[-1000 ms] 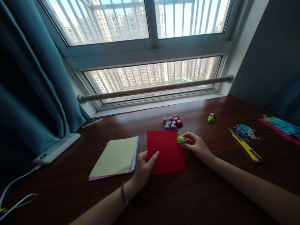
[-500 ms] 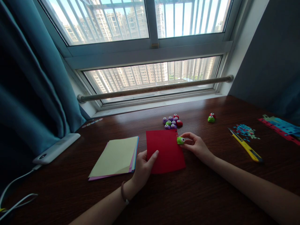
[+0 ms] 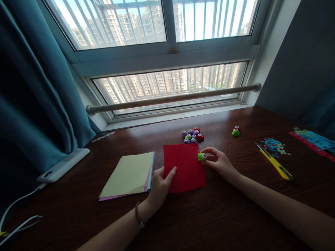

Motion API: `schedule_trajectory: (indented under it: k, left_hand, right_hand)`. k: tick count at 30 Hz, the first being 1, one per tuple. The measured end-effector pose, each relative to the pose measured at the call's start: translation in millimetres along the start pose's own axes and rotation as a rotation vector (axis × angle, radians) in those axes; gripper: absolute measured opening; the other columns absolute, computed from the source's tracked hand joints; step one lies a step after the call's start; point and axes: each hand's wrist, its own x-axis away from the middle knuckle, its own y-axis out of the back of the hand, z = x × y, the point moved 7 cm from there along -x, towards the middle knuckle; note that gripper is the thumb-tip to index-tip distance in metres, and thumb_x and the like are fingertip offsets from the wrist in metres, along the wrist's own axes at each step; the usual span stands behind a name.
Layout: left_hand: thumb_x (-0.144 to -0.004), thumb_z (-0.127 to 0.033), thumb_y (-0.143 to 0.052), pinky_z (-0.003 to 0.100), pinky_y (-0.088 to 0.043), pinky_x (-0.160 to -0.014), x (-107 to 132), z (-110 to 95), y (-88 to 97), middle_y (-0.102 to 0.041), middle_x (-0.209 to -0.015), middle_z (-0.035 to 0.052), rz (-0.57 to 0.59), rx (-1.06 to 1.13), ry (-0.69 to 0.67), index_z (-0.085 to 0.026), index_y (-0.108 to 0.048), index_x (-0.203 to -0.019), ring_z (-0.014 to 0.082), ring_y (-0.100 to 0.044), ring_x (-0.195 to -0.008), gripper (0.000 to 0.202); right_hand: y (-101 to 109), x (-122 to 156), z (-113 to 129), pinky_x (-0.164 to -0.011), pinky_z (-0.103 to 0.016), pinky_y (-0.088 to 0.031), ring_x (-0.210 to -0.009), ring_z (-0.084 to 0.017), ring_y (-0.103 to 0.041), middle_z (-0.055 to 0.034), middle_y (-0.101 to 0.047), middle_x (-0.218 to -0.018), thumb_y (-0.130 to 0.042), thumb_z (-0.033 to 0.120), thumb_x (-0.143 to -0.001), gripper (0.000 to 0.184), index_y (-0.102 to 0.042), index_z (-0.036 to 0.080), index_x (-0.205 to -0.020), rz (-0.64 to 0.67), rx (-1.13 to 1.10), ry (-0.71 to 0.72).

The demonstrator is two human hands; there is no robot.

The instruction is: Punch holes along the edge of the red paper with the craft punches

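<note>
A red sheet of paper [image 3: 183, 165] lies flat on the dark wooden desk [image 3: 209, 216]. My left hand [image 3: 159, 186] grips its lower left edge, thumb on top. My right hand [image 3: 218, 162] pinches a small green paper punch [image 3: 201, 156] that sits on the sheet's right edge near the top corner. Small holes show along that edge.
A stack of pale coloured paper [image 3: 129, 175] lies left of the red sheet. A cluster of small punches [image 3: 192, 136] sits behind it, two more [image 3: 236, 131] further right. A yellow utility knife [image 3: 274, 163], paper confetti [image 3: 273, 146] and punched strips [image 3: 314, 139] lie at right. A white device [image 3: 62, 165] with cables rests at left.
The red sheet has slid slightly toward me and left under the punch; another hole shows near its top right edge. Both hands stay in nearly the same place.
</note>
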Motion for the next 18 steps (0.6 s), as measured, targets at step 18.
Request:
schedule_trajectory:
  k: [18]
  left_hand:
    - [-0.079, -0.043, -0.061, 0.026, -0.048, -0.055, -0.1, -2.8, -0.8, -0.069, -0.081, 0.0070, 0.013, -0.065, -0.021, -0.012, -0.067, -0.083, 0.0218, -0.062, -0.068, 0.032]
  right_hand:
    - [0.5, 0.0, 2.6, -0.073, -0.029, -0.051, -0.082, -0.019, -0.064, -0.0012, -0.065, -0.086, -0.078, 0.032, -0.062, 0.041, -0.057, 0.020, -0.095, -0.003, 0.040, -0.013]
